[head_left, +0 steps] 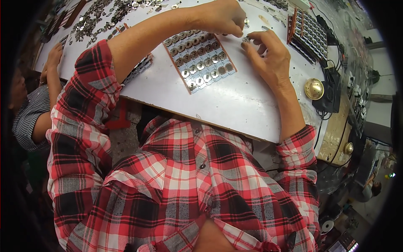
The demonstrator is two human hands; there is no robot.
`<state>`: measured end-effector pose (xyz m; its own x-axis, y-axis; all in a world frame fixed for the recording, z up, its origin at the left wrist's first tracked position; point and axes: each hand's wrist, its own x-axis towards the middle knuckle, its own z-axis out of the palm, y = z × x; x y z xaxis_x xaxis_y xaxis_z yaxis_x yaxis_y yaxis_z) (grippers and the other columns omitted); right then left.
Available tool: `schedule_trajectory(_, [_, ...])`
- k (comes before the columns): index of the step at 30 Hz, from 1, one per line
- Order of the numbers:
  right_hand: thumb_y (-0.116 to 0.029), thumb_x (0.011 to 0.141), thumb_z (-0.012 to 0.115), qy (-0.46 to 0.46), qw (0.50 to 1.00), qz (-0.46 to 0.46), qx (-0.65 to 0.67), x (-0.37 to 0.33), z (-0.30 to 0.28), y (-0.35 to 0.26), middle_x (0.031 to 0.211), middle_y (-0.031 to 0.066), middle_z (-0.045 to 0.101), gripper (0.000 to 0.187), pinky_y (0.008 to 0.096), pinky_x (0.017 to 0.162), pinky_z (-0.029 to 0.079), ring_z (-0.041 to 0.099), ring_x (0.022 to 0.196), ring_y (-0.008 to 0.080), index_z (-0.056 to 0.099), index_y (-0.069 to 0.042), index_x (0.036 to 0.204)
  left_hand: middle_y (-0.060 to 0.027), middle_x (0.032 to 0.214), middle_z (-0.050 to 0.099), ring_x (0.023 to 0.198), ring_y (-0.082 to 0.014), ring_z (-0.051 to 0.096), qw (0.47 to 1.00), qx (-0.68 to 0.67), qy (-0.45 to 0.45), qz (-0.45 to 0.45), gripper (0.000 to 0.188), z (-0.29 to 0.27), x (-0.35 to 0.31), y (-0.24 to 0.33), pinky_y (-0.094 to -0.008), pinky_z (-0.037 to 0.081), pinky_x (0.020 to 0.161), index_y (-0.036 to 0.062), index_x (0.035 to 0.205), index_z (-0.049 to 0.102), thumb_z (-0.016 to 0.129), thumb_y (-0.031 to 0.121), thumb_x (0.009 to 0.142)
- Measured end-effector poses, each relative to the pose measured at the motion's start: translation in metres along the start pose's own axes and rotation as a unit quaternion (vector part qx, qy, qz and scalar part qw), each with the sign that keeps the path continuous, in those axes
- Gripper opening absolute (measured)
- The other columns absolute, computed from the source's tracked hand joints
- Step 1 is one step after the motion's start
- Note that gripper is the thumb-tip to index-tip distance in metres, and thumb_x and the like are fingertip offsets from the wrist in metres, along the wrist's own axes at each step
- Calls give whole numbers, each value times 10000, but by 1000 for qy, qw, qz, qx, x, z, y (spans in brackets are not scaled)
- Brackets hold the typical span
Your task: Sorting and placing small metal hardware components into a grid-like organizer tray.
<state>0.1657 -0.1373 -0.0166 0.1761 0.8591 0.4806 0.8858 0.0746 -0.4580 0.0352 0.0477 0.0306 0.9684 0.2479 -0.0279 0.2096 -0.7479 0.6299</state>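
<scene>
My right hand is at the right of the white table, its thumb and forefinger pinched on a small silvery metal part. From the left my other forearm reaches across, bringing my left hand to the far side of that part. Its fingers are curled in and pressed together; what they hold, if anything, is hidden. Between my arms lies a flat panel with an orange-brown edge, bearing rows of small round and octagonal metal pieces. A few loose silvery pieces lie just beyond my right fingers.
Loose metal parts are heaped at the far left. Filled panels are stacked at the right, beside cables and a black device with a brass-coloured dome. More panels show under my left forearm. At the left sits another person.
</scene>
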Motion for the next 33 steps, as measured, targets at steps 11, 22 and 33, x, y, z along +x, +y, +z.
schedule_trajectory(11, [34, 918, 716, 84, 991, -45, 97, 0, -3, -8, 851, 50, 704, 244, 225, 619, 512, 661, 714, 83, 723, 5, 1160, -95, 772, 736, 648, -127, 696, 936, -336, -7, -107, 133, 7, -3, 1, -255, 569, 567, -8, 903, 745, 691, 100, 957])
schedule_trajectory(22, [-67, 973, 682, 24, 952, 111, 284, -3, -6, -5, 824, 10, 697, 104, 202, 593, 483, 613, 685, 52, 743, -9, 1035, -99, 819, 744, 699, -139, 728, 920, -371, -7, -124, 101, 4, -22, 17, -265, 590, 592, -18, 930, 726, 689, 73, 954])
schedule_trajectory(33, [-214, 1033, 583, -105, 839, 288, 450, -4, -7, -13, 782, 2, 611, 195, 213, 515, 447, 558, 611, 66, 670, -59, 953, -37, 717, 651, 646, -110, 597, 997, -11, 23, 73, 70, 7, -35, 24, -274, 508, 597, -6, 884, 643, 642, 42, 935])
